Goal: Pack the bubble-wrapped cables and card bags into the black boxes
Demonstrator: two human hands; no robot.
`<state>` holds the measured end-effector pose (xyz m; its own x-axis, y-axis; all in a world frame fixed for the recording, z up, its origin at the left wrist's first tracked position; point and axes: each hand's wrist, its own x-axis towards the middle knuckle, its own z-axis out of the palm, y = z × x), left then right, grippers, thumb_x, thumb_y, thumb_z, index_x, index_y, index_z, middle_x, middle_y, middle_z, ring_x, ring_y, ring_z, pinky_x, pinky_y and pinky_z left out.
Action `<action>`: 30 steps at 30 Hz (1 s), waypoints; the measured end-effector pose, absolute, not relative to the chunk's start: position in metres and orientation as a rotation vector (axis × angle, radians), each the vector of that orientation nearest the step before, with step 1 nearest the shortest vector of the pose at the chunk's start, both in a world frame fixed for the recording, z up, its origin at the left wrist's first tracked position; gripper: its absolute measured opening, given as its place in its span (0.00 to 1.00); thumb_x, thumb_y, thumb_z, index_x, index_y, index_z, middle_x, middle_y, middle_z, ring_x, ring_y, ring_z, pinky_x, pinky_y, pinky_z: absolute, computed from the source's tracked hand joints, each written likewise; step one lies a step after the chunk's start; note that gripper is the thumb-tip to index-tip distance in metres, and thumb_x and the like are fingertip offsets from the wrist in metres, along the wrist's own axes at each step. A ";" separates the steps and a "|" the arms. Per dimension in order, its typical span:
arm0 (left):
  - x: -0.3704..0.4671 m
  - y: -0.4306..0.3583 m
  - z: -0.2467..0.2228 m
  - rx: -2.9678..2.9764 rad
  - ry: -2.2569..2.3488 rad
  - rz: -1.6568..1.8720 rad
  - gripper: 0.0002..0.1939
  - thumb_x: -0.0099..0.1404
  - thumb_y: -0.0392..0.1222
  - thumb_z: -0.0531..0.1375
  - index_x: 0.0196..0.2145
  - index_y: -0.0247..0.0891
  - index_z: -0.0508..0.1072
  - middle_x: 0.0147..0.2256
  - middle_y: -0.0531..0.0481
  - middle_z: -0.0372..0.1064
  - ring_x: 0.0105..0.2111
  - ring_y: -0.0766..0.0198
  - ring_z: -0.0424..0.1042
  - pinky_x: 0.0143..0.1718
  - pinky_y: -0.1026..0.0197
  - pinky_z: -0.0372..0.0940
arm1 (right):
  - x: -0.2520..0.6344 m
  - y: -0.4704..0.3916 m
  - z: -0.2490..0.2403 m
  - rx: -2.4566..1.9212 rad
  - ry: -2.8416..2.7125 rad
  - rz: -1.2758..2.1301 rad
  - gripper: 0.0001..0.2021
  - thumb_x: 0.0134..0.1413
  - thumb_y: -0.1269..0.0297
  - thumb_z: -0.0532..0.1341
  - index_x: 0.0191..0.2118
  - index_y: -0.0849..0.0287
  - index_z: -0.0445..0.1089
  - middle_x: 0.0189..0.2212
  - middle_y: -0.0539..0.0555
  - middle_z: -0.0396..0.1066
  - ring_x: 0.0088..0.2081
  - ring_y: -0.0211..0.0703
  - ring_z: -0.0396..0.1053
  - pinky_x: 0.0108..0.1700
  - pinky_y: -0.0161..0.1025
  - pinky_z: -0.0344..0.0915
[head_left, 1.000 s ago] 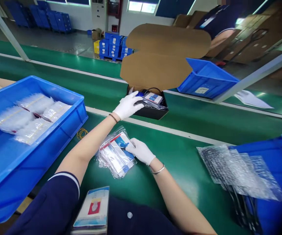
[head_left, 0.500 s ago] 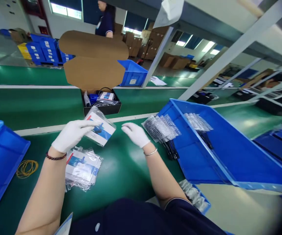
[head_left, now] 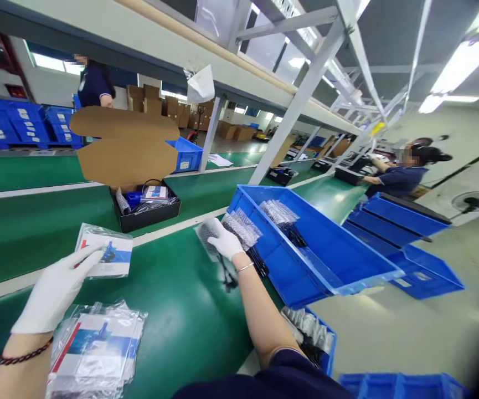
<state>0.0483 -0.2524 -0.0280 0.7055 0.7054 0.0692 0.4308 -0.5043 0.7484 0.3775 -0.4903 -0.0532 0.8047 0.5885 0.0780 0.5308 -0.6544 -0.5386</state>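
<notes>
My left hand [head_left: 56, 285], white-gloved, holds a bagged booklet [head_left: 117, 257] by its left side, fingers lying over the printed cover. Below it on the bench lies a stack of similar bagged booklets [head_left: 106, 346]. My right hand [head_left: 226, 241], also gloved, is closed on a bubble-wrap pouch [head_left: 206, 239] with black cable ends hanging from it, slightly blurred. Beside that hand, more bubble-wrap pouches [head_left: 245, 227] with black cables lean against a blue bin. Past my left hand stands an open black box [head_left: 152, 216] holding a blue item, a booklet and clear-wrapped parts.
The large blue bin [head_left: 347, 244] has further pouches [head_left: 278, 212] inside. A smaller bin of wrapped parts [head_left: 328, 349] sits lower right. The box's cardboard lid [head_left: 127, 158] stands upright. A shelf post [head_left: 297, 100] slants over the bench. Two people [head_left: 405, 172] are farther off.
My right hand has moved right and closed on a bubble-wrap pouch, shifting it from the others. My left hand still holds the bagged booklet. The view has swung right.
</notes>
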 end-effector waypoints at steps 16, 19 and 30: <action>0.088 -0.255 -0.056 0.811 0.632 0.803 0.22 0.54 0.50 0.66 0.41 0.31 0.76 0.40 0.42 0.75 0.41 0.54 0.74 0.46 0.54 0.69 | 0.250 -0.348 -0.028 -1.080 -1.407 1.171 0.30 0.48 0.54 0.67 0.56 0.56 0.64 0.57 0.56 0.63 0.57 0.51 0.63 0.57 0.46 0.61; 0.091 -0.257 -0.061 1.012 0.711 0.781 0.22 0.54 0.54 0.66 0.37 0.31 0.76 0.34 0.44 0.75 0.36 0.56 0.73 0.41 0.55 0.69 | 0.250 -0.345 -0.037 -1.237 -1.266 1.024 0.17 0.53 0.53 0.61 0.43 0.58 0.67 0.39 0.53 0.71 0.39 0.43 0.70 0.40 0.39 0.68; 0.091 -0.270 -0.053 1.264 0.818 0.714 0.25 0.51 0.58 0.67 0.34 0.30 0.76 0.32 0.47 0.73 0.33 0.61 0.69 0.36 0.62 0.63 | 0.246 -0.344 -0.041 -1.509 -1.141 0.834 0.16 0.44 0.56 0.64 0.23 0.57 0.56 0.15 0.43 0.59 0.18 0.34 0.60 0.24 0.33 0.57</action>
<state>0.0912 -0.2704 -0.0532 0.5348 0.8346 -0.1323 -0.0185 0.1681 0.9856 0.2462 -0.3439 -0.0410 0.3094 0.9496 0.0505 0.2400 -0.0266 -0.9704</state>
